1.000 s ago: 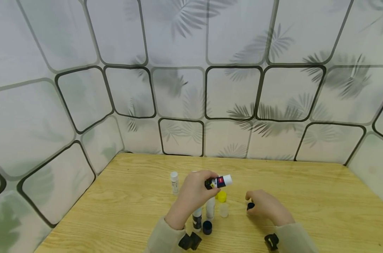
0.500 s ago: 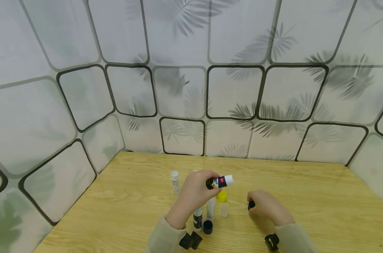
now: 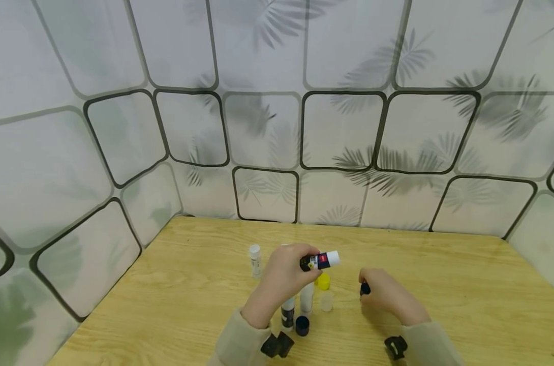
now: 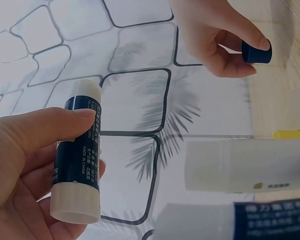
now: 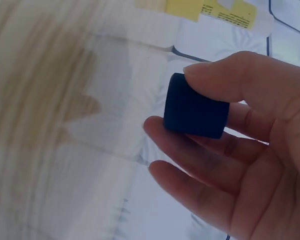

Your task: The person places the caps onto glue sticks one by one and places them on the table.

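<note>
Pinching a dark-blue cap point(image 5: 196, 110), there's the right hand point(image 3: 388, 296); to its left, the left hand point(image 3: 283, 277) grips a navy-labelled glue stick point(image 4: 76, 150) above the wooden table point(image 3: 176, 284).

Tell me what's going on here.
A person is at a wooden table with small tubes and caps. The left hand holds a navy-labelled tube with pale ends, while the right hand pinches a dark blue cap between thumb and fingers. Tube and cap are apart. On the table stand more tubes, including a white-capped one, with a second dark cap and a yellow cap nearby.
</note>
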`<act>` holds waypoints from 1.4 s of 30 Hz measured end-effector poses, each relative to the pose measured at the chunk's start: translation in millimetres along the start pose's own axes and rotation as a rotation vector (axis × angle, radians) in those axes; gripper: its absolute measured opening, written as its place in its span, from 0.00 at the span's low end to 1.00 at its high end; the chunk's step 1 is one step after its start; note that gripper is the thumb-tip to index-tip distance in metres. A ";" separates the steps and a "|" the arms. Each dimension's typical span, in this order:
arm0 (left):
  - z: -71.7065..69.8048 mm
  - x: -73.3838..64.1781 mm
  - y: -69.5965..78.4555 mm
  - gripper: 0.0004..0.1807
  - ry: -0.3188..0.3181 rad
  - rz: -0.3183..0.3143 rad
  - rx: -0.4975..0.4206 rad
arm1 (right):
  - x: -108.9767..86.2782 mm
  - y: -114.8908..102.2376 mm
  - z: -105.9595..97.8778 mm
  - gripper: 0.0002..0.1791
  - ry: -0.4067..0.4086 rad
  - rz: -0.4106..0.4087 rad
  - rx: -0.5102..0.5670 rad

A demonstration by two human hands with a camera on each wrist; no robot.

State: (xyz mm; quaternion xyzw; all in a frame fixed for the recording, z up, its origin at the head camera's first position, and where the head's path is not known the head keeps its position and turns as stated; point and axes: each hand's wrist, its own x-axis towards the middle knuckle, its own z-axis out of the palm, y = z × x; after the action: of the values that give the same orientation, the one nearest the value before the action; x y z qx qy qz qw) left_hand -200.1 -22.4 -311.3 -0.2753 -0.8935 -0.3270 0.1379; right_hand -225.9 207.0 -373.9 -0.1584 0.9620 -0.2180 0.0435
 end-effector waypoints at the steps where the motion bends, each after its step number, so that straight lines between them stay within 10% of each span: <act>1: -0.2 0.2 0.1 0.16 0.000 0.002 0.000 | 0.0 -1.0 -1.3 0.12 0.003 0.002 0.004; 42: -7.7 4.7 5.3 0.15 0.023 0.082 -0.036 | -29.4 -45.1 -65.9 0.14 0.269 -0.231 0.063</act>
State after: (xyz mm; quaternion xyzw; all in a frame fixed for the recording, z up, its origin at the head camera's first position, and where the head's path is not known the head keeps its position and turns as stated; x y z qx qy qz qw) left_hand -200.3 -22.2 -300.8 -0.3104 -0.8736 -0.3405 0.1566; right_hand -195.3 204.7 -294.5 -0.2359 0.9273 -0.2707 -0.1062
